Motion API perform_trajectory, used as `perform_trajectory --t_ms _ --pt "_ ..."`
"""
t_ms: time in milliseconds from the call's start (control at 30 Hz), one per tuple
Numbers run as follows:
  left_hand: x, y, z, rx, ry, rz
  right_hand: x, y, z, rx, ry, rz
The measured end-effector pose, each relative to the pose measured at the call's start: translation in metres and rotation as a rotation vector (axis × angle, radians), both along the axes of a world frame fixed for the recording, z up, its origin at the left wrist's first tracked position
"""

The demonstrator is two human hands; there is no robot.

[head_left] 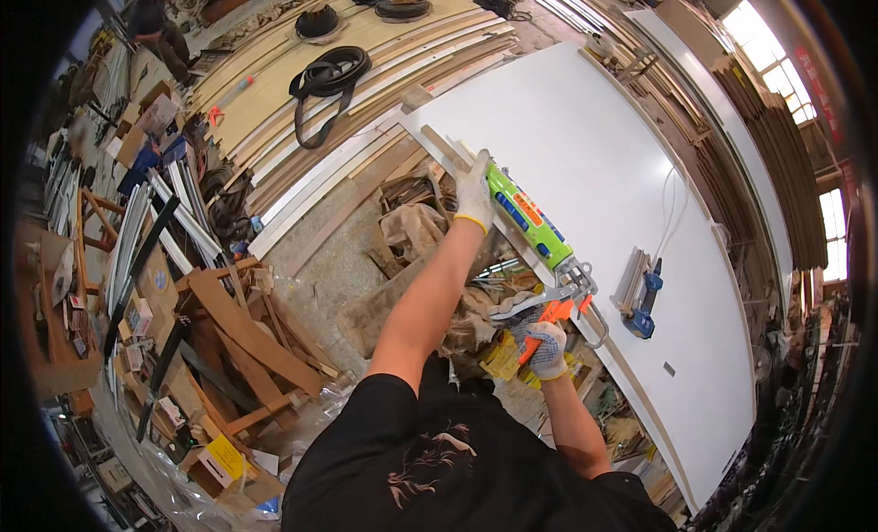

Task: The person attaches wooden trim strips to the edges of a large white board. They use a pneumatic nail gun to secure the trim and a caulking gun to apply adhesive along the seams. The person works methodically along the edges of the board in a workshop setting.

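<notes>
Between the person's two hands, set apart, lies a caulking gun with a bright green printed tube, orange handle and silver metal frame [529, 214]. The white-gloved left hand [474, 195] is at its front end, grip unclear, while the right hand [548, 351], in a blue-dotted pale glove, clasps the handle. Right of both, a blue cordless power tool [646, 303] lies on a broad, smooth white panel [585, 120].

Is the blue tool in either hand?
No, the blue tool lies on the white board; the right hand grips the caulking gun and the left hand is at its front end.
</notes>
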State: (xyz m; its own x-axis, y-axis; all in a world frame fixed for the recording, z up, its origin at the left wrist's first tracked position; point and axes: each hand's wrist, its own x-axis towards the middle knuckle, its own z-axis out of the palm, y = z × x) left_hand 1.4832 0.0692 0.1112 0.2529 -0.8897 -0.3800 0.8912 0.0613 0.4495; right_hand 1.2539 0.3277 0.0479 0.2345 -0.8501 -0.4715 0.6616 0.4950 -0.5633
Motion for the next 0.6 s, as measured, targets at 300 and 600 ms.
perform_trajectory --t_ms 300,600 --pt "0.061 -0.059 -0.059 -0.040 -0.167 -0.066 0.075 -0.069 0.058 -0.078 0.411 0.079" --pt "0.090 -0.087 -0.064 0.017 -0.479 -0.020 0.109 -0.109 0.059 -0.007 0.360 0.088"
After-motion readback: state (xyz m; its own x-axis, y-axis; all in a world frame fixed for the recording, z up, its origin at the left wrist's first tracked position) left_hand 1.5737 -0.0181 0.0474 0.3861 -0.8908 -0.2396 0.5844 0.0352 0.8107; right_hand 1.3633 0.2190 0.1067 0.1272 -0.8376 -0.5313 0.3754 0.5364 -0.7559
